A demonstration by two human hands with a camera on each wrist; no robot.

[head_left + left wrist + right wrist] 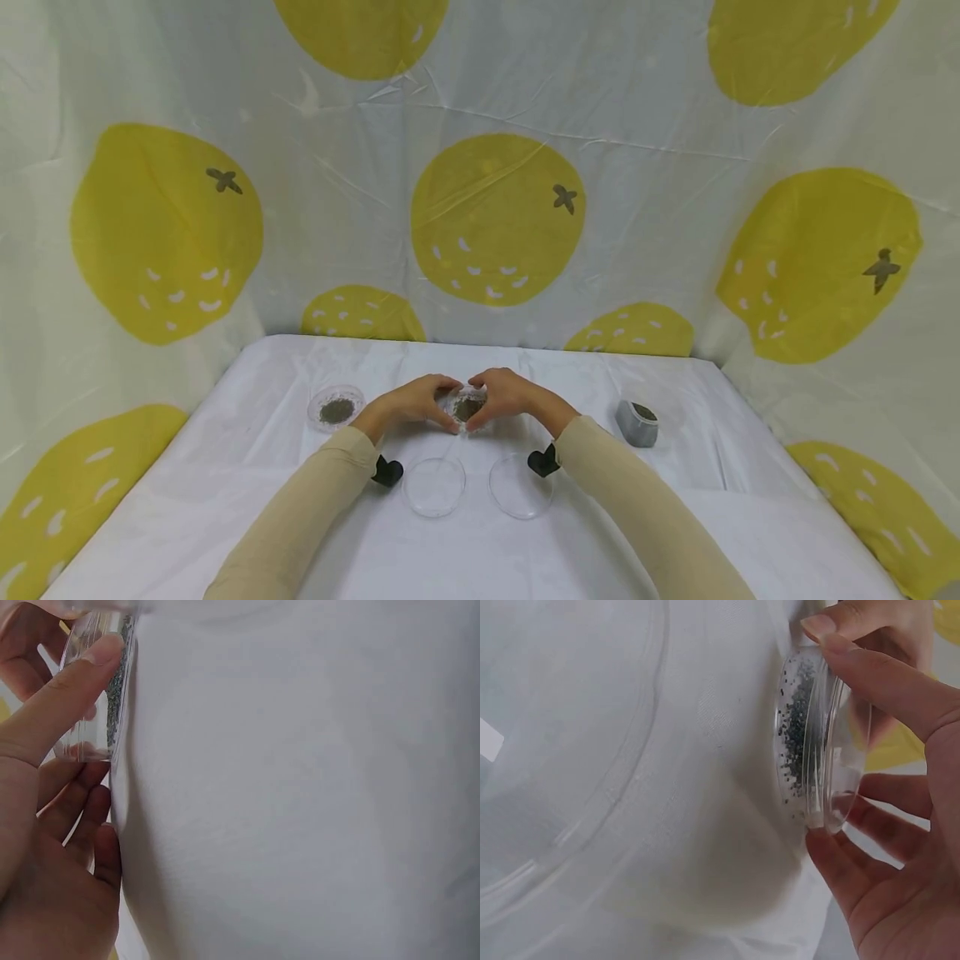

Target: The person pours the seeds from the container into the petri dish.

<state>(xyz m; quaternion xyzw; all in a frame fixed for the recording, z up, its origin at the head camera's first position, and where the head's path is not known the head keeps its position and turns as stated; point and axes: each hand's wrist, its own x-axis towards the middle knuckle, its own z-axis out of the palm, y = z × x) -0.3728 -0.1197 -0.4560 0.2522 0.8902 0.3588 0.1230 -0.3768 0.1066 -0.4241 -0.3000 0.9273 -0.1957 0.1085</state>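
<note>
Between both hands sits a clear petri dish (469,407) with dark granules in it. My left hand (415,400) grips it from the left, thumb on the near side. From the right my right hand (513,393) holds the opposite side between thumb and curled fingers, and the two thumb tips come close together. Seen edge-on in the right wrist view, the petri dish (799,735) shows stacked clear rims, with granules in the layer nearest the table. The left wrist view shows the left thumb (67,697) pressed on its side. Whether it touches the table cannot be told.
Another petri dish (337,409) of dark granules stands left of the left hand. A grey container (637,425) with dark contents is at the right. Two clear round dishes or lids, one left (433,510) and one right (519,513), lie nearer on the white-covered table (420,567).
</note>
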